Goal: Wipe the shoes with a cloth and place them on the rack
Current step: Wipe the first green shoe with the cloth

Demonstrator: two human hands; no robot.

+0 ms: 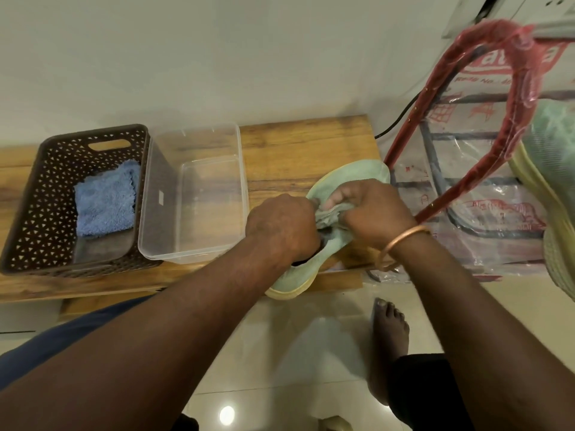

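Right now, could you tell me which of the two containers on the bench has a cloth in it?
The dark brown perforated basket at the far left: a folded blue cloth lies inside. The clear plastic tub beside it looks empty.

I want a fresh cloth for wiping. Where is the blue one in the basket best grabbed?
Pinch the blue cloth at its left edge, coming straight down from above. It lies folded flat on the floor of the basket, tucked against the right wall. The tall walls block a sideways reach, and only the left edge has bare floor beside it.
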